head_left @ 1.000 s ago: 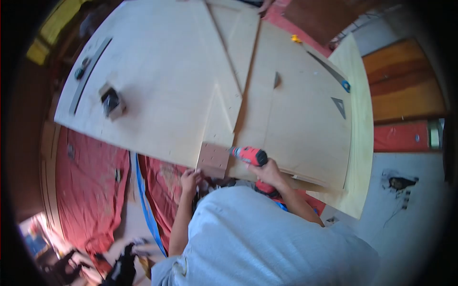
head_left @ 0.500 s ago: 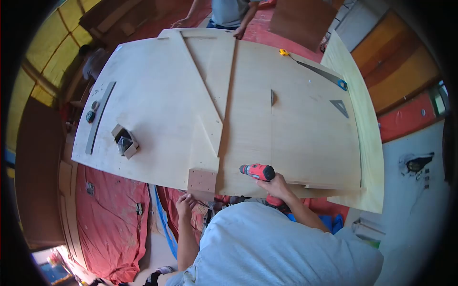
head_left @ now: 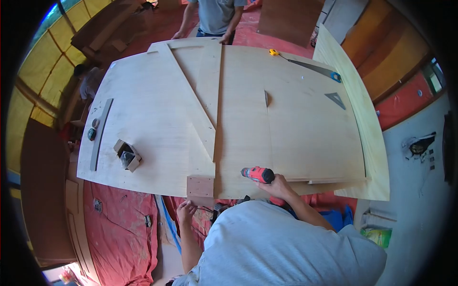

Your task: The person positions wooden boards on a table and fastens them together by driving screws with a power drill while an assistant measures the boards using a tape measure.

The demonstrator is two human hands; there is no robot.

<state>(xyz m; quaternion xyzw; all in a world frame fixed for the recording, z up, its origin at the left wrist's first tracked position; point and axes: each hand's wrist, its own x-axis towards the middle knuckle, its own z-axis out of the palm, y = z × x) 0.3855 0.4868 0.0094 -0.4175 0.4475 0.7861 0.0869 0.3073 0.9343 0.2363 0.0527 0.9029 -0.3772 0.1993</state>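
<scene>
At the near edge of the board (head_left: 248,157), brown plate (head_left: 200,185) laid on, lower end jutting past the edge, small dark dots on top. Left hand (head_left: 186,208) at plate's lower left corner, fingertips bunched together; cannot tell if pinching the corner, something small, or nothing. Right hand (head_left: 278,187) wrapped round grip of drill (head_left: 257,174), nose pointing left, apart from plate. Step in hand, as judged: fastening work on plate, drill off it for now. To carry on, would need plate held steady, drill brought across, bit square to its mark. Nothing seen blocking the gap between drill and plate. Around: joined strips (head_left: 188,90) from near plate up to far edge; co-worker (head_left: 214,16) there, 2 hands at the edge. Board's left side: open box (head_left: 128,156), metal bar (head_left: 101,136). Right side: tape measure (head_left: 273,52), saw (head_left: 312,69), set square (head_left: 336,100), all well apart from plate. Loose strips (head_left: 334,181) just beside right hand, likeliest snag for drill swings.
</scene>
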